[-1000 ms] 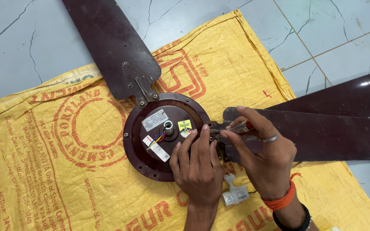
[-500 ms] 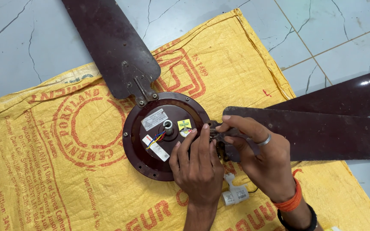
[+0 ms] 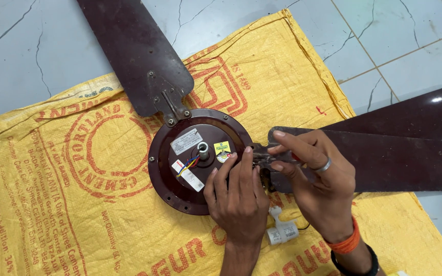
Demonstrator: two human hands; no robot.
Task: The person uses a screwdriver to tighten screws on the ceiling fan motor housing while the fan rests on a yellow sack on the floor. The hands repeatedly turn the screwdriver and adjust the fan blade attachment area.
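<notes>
A dark maroon ceiling fan motor housing (image 3: 180, 191) lies flat on a yellow woven sack (image 3: 78, 204), with stickers and coloured wires around its centre shaft. My left hand (image 3: 239, 197) rests on the housing's right edge, fingers spread and pressing down. My right hand (image 3: 313, 176), with a ring and orange wrist thread, pinches the metal bracket of a fan blade (image 3: 384, 161) where it meets the housing. Whether it holds a small tool or screw is hidden by the fingers.
Another blade (image 3: 134, 51) is bolted to the housing and points up-left. A third blade (image 3: 415, 112) lies behind the right one. A small white capacitor (image 3: 282, 232) sits on the sack between my wrists. Cracked grey floor tiles (image 3: 395, 41) surround the sack.
My right hand has shifted slightly at the blade bracket, fingers moving closer to the housing. My left hand stays pressed on the housing.
</notes>
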